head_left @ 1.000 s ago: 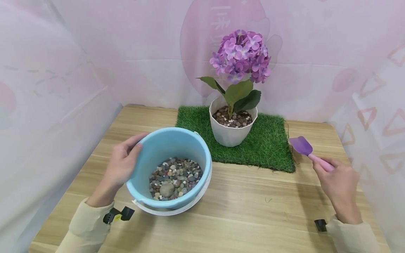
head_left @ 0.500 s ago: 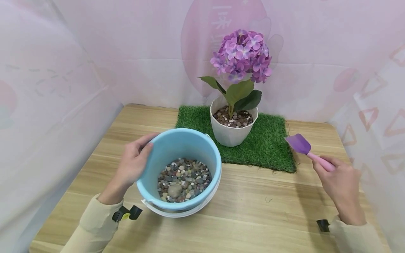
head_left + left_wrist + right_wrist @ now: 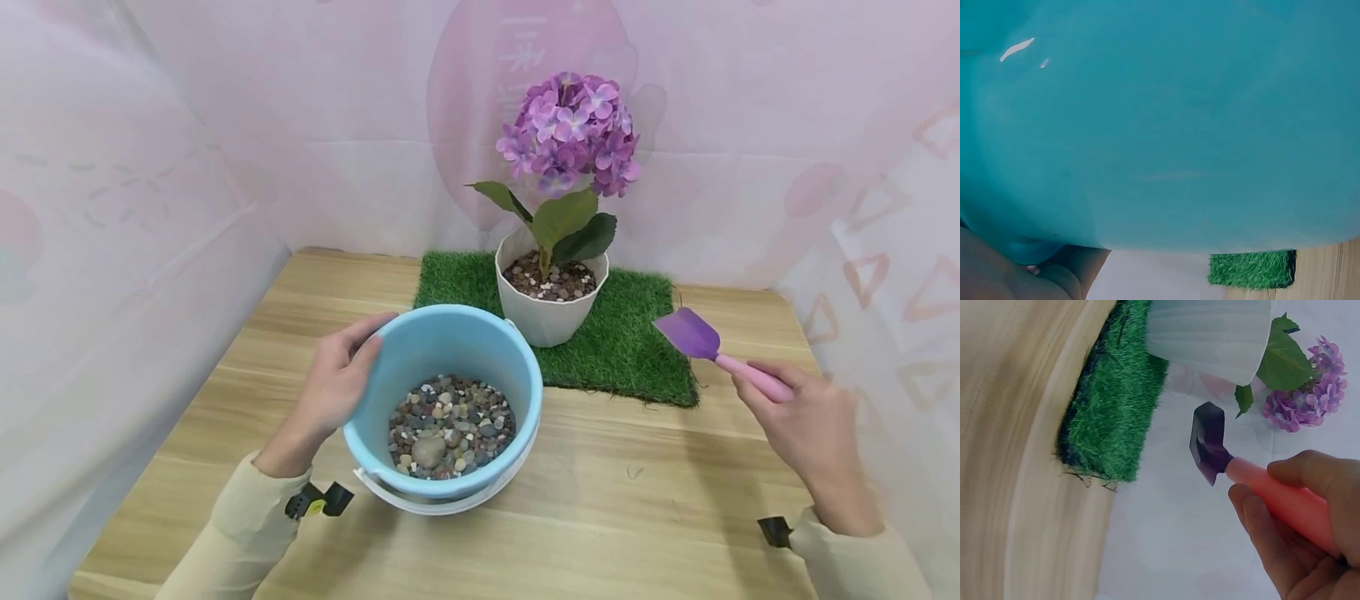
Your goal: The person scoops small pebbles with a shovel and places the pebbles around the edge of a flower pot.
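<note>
My left hand [image 3: 341, 379] grips the left rim of a light blue bucket [image 3: 375, 400], thumb on the inside. Pebbles [image 3: 457, 425] and one larger stone [image 3: 429, 452] cover the bucket's bottom, and its white handle [image 3: 450, 507] hangs down in front. In the left wrist view the bucket's blue wall [image 3: 1172, 125] fills most of the picture. My right hand [image 3: 813, 433] holds a small trowel by its pink handle [image 3: 757, 381], its purple blade [image 3: 690, 333] pointing left and bare. In the right wrist view, fingers and thumb wrap the trowel handle [image 3: 1285, 503].
Behind the bucket, a white flowerpot [image 3: 547, 321] with a purple hydrangea [image 3: 570, 133] stands on a green turf mat [image 3: 637, 358]. Soil and pebbles [image 3: 555, 282] fill the pot. The wooden table [image 3: 600, 517] is enclosed by pale pink printed cloth [image 3: 360, 125] at the back and sides.
The left hand and the bucket have shifted right, closer to the flowerpot. The trowel blade has swung a little left and up in the right hand, its face turning more toward the head camera.
</note>
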Demonstrator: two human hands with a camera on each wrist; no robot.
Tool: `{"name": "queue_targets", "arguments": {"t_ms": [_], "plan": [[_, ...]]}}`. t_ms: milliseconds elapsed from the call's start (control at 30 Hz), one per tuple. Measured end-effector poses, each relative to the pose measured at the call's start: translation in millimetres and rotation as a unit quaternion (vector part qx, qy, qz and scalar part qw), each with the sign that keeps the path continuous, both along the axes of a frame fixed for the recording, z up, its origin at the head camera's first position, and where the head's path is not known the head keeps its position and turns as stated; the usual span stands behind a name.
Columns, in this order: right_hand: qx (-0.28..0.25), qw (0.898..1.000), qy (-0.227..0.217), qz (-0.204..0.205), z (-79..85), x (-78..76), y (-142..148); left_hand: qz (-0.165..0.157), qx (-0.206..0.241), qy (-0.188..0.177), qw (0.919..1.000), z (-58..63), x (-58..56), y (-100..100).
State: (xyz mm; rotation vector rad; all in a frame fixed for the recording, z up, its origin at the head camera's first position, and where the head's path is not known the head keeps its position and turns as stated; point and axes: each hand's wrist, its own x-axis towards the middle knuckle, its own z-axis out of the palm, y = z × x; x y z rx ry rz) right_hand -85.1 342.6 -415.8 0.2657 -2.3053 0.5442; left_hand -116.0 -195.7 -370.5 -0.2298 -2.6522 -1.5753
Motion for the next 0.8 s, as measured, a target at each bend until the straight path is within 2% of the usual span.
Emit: {"name": "queue_targets", "arguments": {"t_ms": [333, 567, 800], "plan": [[0.034, 0.997, 0.025, 0.069, 25.6, -0.3, -7, -0.001, -0.006, -0.003, 1.0000, 1.3, -4.3, 5], [-0.014, 0.994, 0.013, 0.109, 44.7, 3.2, -18, -0.013, 0.004, -0.013, 0.9998, 2.8, -8.8, 7], [-0.029, 0.985, -0.001, 0.169, 60.8, 5.7, -34, -0.025, 0.014, -0.024, 0.9993, 2.0, -9.6, 8]]}}
